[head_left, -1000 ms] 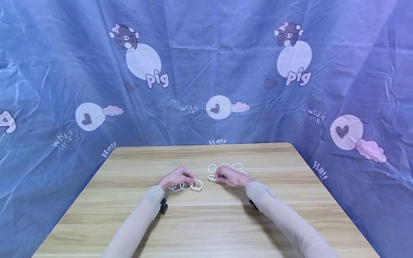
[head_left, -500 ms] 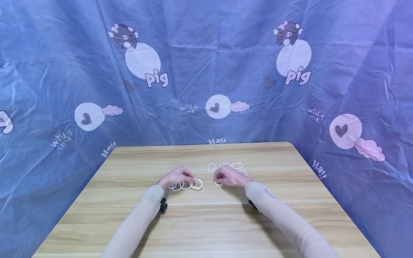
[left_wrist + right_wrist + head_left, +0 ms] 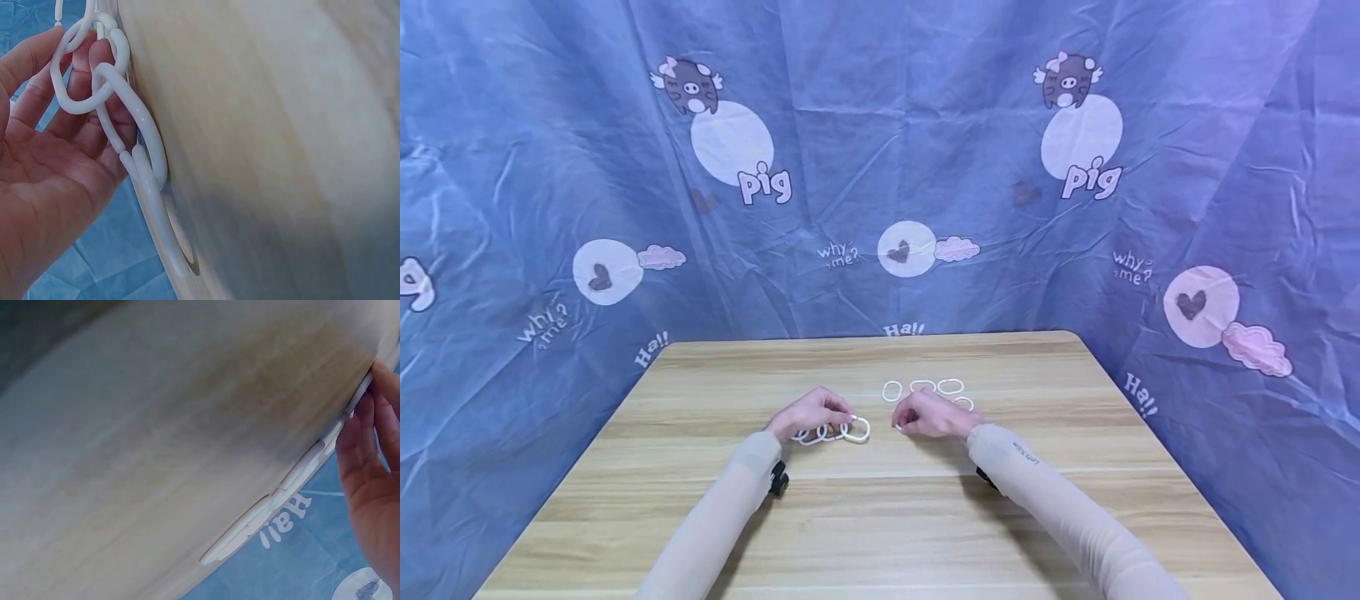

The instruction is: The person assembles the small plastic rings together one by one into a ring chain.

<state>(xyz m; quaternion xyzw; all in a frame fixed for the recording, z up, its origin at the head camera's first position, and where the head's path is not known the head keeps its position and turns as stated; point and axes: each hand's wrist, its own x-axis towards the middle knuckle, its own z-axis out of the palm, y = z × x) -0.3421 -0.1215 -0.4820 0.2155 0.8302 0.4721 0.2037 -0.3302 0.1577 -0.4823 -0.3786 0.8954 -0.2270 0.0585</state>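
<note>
From my remote post, I watch the left hand (image 3: 808, 412) pinch the end of a chain (image 3: 139, 111) of white rings at the table (image 3: 880, 517); the right hand (image 3: 931, 413), fingertips together on a single ring (image 3: 360, 392), partly hides loose rings (image 3: 240, 531) near the blue curtain (image 3: 850, 125).

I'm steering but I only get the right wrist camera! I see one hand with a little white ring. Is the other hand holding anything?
Observer: Yes! The left hand is pinching a white chain, and the left wrist view shows its links looped through one another.

Operator: Ooh! Is the chain touching the hand I can see?

Observer: No. In the head view, a strip of tabletop shows between the end of the chain and the right hand, so they are apart.
</note>
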